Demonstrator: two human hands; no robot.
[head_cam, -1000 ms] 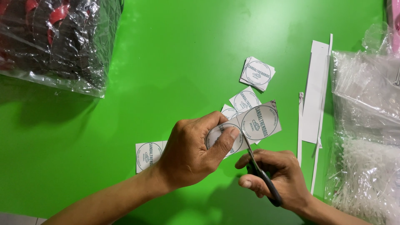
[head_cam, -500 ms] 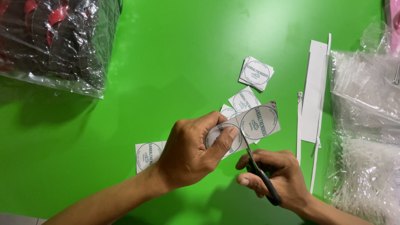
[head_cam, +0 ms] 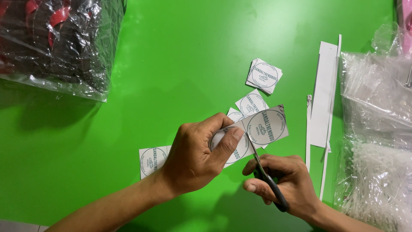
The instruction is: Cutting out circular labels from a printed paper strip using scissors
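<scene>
Head view: left hand [head_cam: 195,157] pinches a paper strip of round printed labels [head_cam: 257,129], thumb on its face, held just above the green table [head_cam: 184,64]. Right hand [head_cam: 285,187] grips black-handled scissors [head_cam: 268,182], blades set into the strip between two labels. Cut label squares [head_cam: 263,75] lie beyond; white offcut strips [head_cam: 322,99] lie to the right.

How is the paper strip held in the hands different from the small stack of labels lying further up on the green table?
The paper strip is lifted off the green table, pinched by the left hand, while the small stack lies flat and untouched. The strip carries two round prints side by side; the stack shows one on its top square. Scissors in the right hand meet the strip, not the stack. Both are white with the same round print.
</scene>
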